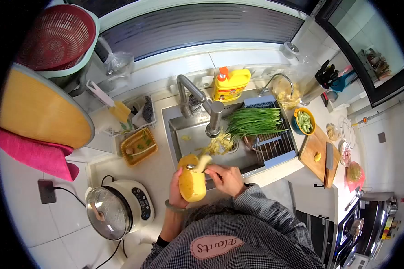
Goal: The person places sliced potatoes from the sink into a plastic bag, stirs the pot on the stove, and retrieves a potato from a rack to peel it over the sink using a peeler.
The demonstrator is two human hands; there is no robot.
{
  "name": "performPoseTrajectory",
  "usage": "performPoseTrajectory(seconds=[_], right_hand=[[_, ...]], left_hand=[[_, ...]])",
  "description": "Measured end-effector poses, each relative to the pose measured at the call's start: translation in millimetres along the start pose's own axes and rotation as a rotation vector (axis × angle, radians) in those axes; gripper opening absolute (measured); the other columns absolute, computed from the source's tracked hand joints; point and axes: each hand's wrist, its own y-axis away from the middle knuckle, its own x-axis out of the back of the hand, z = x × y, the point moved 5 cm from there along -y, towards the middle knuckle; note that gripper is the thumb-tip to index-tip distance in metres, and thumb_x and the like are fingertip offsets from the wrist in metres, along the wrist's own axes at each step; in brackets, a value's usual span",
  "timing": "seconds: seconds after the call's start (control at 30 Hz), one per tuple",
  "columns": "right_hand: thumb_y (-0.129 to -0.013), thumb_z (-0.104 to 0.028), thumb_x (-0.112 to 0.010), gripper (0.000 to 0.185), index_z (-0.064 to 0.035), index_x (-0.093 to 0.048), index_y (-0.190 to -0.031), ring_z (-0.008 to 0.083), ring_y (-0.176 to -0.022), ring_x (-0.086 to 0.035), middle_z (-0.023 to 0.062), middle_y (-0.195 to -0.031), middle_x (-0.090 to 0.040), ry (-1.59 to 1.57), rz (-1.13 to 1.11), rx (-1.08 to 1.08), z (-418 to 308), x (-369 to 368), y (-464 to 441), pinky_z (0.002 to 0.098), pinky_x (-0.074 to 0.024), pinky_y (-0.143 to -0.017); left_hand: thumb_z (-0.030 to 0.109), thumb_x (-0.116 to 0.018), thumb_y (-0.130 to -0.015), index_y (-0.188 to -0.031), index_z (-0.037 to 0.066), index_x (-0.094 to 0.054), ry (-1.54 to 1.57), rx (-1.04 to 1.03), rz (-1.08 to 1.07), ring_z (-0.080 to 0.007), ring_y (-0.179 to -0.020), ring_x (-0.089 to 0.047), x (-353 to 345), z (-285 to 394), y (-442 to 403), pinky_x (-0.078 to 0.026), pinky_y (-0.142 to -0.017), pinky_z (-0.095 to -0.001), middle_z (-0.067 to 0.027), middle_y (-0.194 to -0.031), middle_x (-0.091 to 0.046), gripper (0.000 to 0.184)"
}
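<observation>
My left hand (177,192) is wrapped round a large potato (193,186) at the front edge of the sink (177,141). Part of the potato is bare and pale yellow; brownish skin still covers its upper left side. In my right hand (229,179) is a peeler (191,167), its metal head against the potato and its handle mostly hidden by my fingers. A curled strip of peel (205,162) stands up from the peeler head. Below the faucet (214,119), a heap of peelings (217,145) lies in the sink by the drain.
Green chives (256,121) rest on a rack (274,150) across the sink's right side. A cutting board (316,157) with a knife (329,156) lies to the right, near a bowl of cut green vegetable (304,122). Left stand a small basket (139,147) and an electric pot (110,213).
</observation>
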Motion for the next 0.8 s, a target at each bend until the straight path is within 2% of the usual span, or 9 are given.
performPoseTrajectory(seconds=[0.13, 0.23, 0.3, 0.37, 0.47, 0.5, 0.57, 0.6, 0.8], right_hand=[[-0.087, -0.022, -0.064, 0.018, -0.0076, -0.068, -0.097, 0.0351, -0.066, -0.064, 0.0140, -0.084, -0.069, -0.027, -0.043, -0.056, 2.4, -17.6, -4.6, 0.0396, -0.0519, -0.058], [-0.088, -0.024, -0.063, 0.019, -0.0080, -0.069, -0.096, 0.0348, -0.064, -0.064, 0.0143, -0.078, -0.068, 0.021, -0.037, -0.069, 20.5, -33.0, -5.3, 0.0403, -0.0513, -0.057], [-0.089, -0.025, -0.061, 0.020, -0.0075, -0.069, -0.094, 0.0342, -0.062, -0.064, 0.0159, -0.072, -0.066, 0.117, -0.043, -0.193, 50.5, -37.2, -11.9, 0.0411, -0.0504, -0.056], [-0.091, -0.024, -0.060, 0.020, -0.0062, -0.069, -0.094, 0.0315, -0.059, -0.064, 0.0171, -0.069, -0.064, 0.142, -0.027, -0.217, 55.9, -31.5, -9.4, 0.0386, -0.0497, -0.054], [-0.093, -0.025, -0.059, 0.023, -0.0043, -0.069, -0.096, 0.0262, -0.057, -0.065, 0.0156, -0.068, -0.064, -0.161, -0.098, -0.352, 48.2, -15.0, -4.4, 0.0335, -0.0485, -0.053], [-0.093, -0.025, -0.059, 0.023, -0.0043, -0.069, -0.096, 0.0262, -0.057, -0.065, 0.0156, -0.068, -0.064, -0.158, -0.099, -0.349, 41.1, -11.9, 0.2, 0.0335, -0.0485, -0.053], [-0.091, -0.025, -0.061, 0.020, -0.0089, -0.069, -0.100, 0.0323, -0.063, -0.064, 0.0127, -0.074, -0.067, -0.349, -0.073, -0.048, 12.2, -6.4, 10.0, 0.0372, -0.0507, -0.056], [-0.091, -0.025, -0.061, 0.018, -0.0116, -0.068, -0.101, 0.0321, -0.062, -0.064, 0.0115, -0.077, -0.067, -0.176, -0.151, 0.008, -5.5, -0.6, 10.9, 0.0388, -0.0508, -0.055], [-0.090, -0.027, -0.059, 0.019, -0.0144, -0.068, -0.101, 0.0326, -0.061, -0.064, 0.0112, -0.078, -0.068, 0.020, -0.110, 0.016, 7.7, -9.3, 5.6, 0.0399, -0.0504, -0.052]], left_hand=[[0.048, -0.036, -0.096, -0.124, -0.001, -0.049, 0.010, -0.027, 0.005, -0.0306, -0.086, -0.066, 14.6, 5.5, -1.9, -0.055, -0.080, -0.0412, -0.0194, -0.103, -0.064, 0.058], [0.048, -0.036, -0.096, -0.125, 0.000, -0.049, -0.044, -0.037, -0.020, -0.0311, -0.087, -0.066, 13.2, 8.9, 5.6, -0.055, -0.079, -0.0422, -0.0188, -0.102, -0.064, 0.057], [0.048, -0.036, -0.097, -0.125, 0.000, -0.049, -0.102, -0.025, -0.062, -0.0313, -0.087, -0.066, 2.6, 9.8, 10.2, -0.055, -0.079, -0.0429, -0.0184, -0.102, -0.064, 0.057], [0.050, -0.035, -0.097, -0.125, 0.002, -0.049, -0.025, 0.003, 0.019, -0.0318, -0.087, -0.066, -6.4, -0.2, 12.7, -0.056, -0.077, -0.0427, -0.0171, -0.103, -0.065, 0.058], [0.051, -0.031, -0.099, -0.127, 0.003, -0.049, -0.029, -0.027, 0.013, -0.0304, -0.088, -0.066, 13.9, -2.2, -1.9, -0.056, -0.076, -0.0405, -0.0155, -0.105, -0.065, 0.058], [0.051, -0.030, -0.099, -0.127, 0.004, -0.049, -0.012, -0.038, 0.002, -0.0298, -0.089, -0.066, 14.1, -0.8, -4.9, -0.057, -0.076, -0.0398, -0.0154, -0.107, -0.064, 0.059], [0.049, -0.032, -0.100, -0.126, 0.004, -0.050, -0.004, -0.066, 0.040, -0.0268, -0.088, -0.067, 10.6, 1.4, -5.2, -0.057, -0.077, -0.0385, -0.0126, -0.107, -0.065, 0.055], [0.046, -0.033, -0.101, -0.125, 0.005, -0.050, 0.003, -0.094, 0.077, -0.0237, -0.088, -0.067, 8.2, 4.3, -4.4, -0.056, -0.078, -0.0372, -0.0099, -0.107, -0.065, 0.051], [0.047, -0.034, -0.099, -0.122, 0.004, -0.052, -0.058, 0.042, 0.000, -0.0255, -0.086, -0.067, 6.5, -0.4, -3.0, -0.056, -0.077, -0.0378, -0.0124, -0.105, -0.065, 0.052]])
